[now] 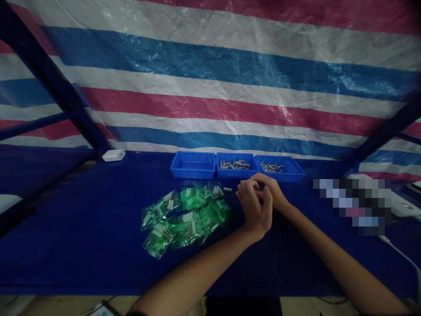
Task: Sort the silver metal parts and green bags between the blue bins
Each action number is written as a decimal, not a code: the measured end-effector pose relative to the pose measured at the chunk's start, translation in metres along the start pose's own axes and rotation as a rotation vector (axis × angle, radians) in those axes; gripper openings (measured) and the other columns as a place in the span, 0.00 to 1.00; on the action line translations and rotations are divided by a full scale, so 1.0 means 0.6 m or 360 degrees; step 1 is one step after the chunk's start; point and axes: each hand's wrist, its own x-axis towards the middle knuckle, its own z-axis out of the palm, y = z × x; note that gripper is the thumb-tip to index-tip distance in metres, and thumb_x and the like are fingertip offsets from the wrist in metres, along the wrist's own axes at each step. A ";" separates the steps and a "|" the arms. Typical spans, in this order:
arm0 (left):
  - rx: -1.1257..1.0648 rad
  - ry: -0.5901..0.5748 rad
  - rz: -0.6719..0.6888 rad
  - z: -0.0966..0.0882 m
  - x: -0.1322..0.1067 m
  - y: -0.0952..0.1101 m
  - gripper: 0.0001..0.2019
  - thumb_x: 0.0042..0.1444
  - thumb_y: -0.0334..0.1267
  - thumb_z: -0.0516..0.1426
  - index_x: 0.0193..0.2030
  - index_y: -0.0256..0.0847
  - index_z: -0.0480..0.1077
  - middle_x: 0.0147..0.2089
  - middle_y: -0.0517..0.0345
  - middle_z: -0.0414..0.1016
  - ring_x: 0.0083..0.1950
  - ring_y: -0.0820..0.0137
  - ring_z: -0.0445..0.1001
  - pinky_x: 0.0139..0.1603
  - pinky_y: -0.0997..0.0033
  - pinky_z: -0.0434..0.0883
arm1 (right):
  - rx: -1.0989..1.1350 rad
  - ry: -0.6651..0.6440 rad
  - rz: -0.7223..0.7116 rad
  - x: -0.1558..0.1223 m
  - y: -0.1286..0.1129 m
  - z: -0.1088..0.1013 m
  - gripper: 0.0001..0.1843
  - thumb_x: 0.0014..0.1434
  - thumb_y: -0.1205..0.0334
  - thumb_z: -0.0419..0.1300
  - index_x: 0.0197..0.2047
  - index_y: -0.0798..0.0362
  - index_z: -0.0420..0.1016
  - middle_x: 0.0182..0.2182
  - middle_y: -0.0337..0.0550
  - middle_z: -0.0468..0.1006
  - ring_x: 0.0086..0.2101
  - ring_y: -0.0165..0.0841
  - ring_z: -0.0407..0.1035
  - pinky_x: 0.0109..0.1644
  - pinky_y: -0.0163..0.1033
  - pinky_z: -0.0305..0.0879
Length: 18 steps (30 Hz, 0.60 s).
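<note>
Left hand (255,205) and right hand (269,183) are hovering close together, curled inward; whether either grip is pinching anything, I cannot tell. Bags (190,228) are lying around nine o'clock, bins (237,174) standing towards eleven, apparently keeping metal parts (235,165) sorted within reach.

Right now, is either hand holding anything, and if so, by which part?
It cannot be told: the left hand is curled in front of the right hand, and no held item shows between them.
</note>
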 end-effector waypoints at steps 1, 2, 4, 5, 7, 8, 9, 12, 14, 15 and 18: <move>0.0002 0.0031 -0.0073 0.001 0.002 -0.001 0.09 0.60 0.42 0.47 0.31 0.42 0.55 0.34 0.57 0.61 0.38 0.68 0.61 0.45 0.62 0.59 | 0.0045 0.0077 0.0036 0.004 -0.003 -0.005 0.09 0.50 0.56 0.60 0.31 0.52 0.75 0.30 0.42 0.75 0.29 0.32 0.68 0.32 0.36 0.64; -0.0004 0.0050 -0.0143 0.002 0.003 -0.001 0.09 0.60 0.44 0.46 0.31 0.42 0.55 0.34 0.57 0.61 0.38 0.68 0.61 0.45 0.62 0.59 | 0.0105 0.0158 0.0084 0.008 -0.006 -0.010 0.10 0.50 0.55 0.61 0.32 0.53 0.75 0.30 0.43 0.75 0.29 0.31 0.67 0.31 0.36 0.64; -0.0030 0.0053 -0.0266 0.004 0.008 -0.002 0.11 0.61 0.45 0.45 0.30 0.43 0.55 0.33 0.58 0.61 0.38 0.68 0.62 0.46 0.62 0.59 | 0.0265 0.0299 0.0186 0.013 -0.010 -0.014 0.12 0.51 0.52 0.60 0.33 0.53 0.75 0.29 0.43 0.74 0.27 0.30 0.67 0.29 0.35 0.64; -0.0041 0.0041 -0.0316 0.005 0.010 -0.003 0.12 0.62 0.45 0.44 0.30 0.43 0.55 0.33 0.58 0.62 0.38 0.68 0.62 0.47 0.61 0.59 | 0.0355 0.0329 0.0220 0.014 -0.011 -0.015 0.13 0.51 0.52 0.60 0.33 0.53 0.74 0.28 0.42 0.74 0.27 0.30 0.66 0.29 0.35 0.64; -0.0048 0.0024 -0.0397 0.007 0.013 -0.008 0.14 0.63 0.44 0.41 0.28 0.43 0.56 0.33 0.57 0.64 0.39 0.67 0.63 0.48 0.60 0.59 | 0.0535 0.0313 0.0244 0.015 -0.010 -0.014 0.13 0.51 0.50 0.60 0.33 0.52 0.73 0.26 0.40 0.73 0.26 0.29 0.66 0.30 0.35 0.65; -0.0043 0.0029 -0.0437 0.009 0.015 -0.011 0.14 0.63 0.44 0.41 0.28 0.43 0.57 0.34 0.56 0.65 0.41 0.66 0.64 0.48 0.60 0.59 | 0.0610 0.0284 0.0243 0.015 -0.010 -0.013 0.13 0.51 0.50 0.60 0.33 0.52 0.73 0.25 0.39 0.72 0.26 0.29 0.66 0.30 0.35 0.65; -0.0034 0.0045 -0.0481 0.010 0.016 -0.014 0.14 0.63 0.44 0.41 0.29 0.43 0.59 0.36 0.55 0.66 0.43 0.65 0.64 0.49 0.59 0.59 | 0.0668 0.0247 0.0237 0.015 -0.009 -0.012 0.13 0.51 0.51 0.60 0.34 0.52 0.73 0.25 0.39 0.73 0.26 0.29 0.67 0.30 0.36 0.66; -0.0023 0.0091 -0.0600 0.015 0.018 -0.024 0.14 0.62 0.44 0.41 0.32 0.43 0.62 0.40 0.52 0.68 0.49 0.62 0.64 0.50 0.58 0.59 | 0.0758 0.0178 0.0210 0.013 -0.007 -0.010 0.13 0.49 0.52 0.62 0.33 0.52 0.73 0.26 0.40 0.74 0.28 0.30 0.69 0.32 0.36 0.67; -0.0042 0.0097 -0.0619 0.016 0.019 -0.028 0.14 0.63 0.44 0.41 0.31 0.43 0.62 0.39 0.52 0.69 0.47 0.63 0.65 0.49 0.59 0.60 | 0.0745 0.0152 0.0194 0.012 -0.007 -0.009 0.12 0.49 0.52 0.62 0.31 0.52 0.73 0.26 0.40 0.75 0.28 0.30 0.70 0.33 0.36 0.67; -0.0053 0.0091 -0.0608 0.017 0.019 -0.029 0.15 0.63 0.44 0.40 0.30 0.44 0.61 0.38 0.53 0.69 0.45 0.64 0.66 0.48 0.59 0.60 | 0.0728 0.0125 0.0186 0.012 -0.007 -0.009 0.11 0.49 0.52 0.63 0.30 0.52 0.73 0.26 0.40 0.75 0.28 0.30 0.70 0.33 0.36 0.67; -0.0066 0.0052 -0.0571 0.017 0.020 -0.029 0.15 0.63 0.43 0.40 0.29 0.44 0.60 0.36 0.55 0.68 0.42 0.66 0.66 0.46 0.61 0.60 | 0.0661 -0.0002 0.0169 0.012 -0.008 -0.009 0.12 0.50 0.52 0.62 0.31 0.53 0.74 0.26 0.41 0.75 0.28 0.31 0.70 0.33 0.36 0.67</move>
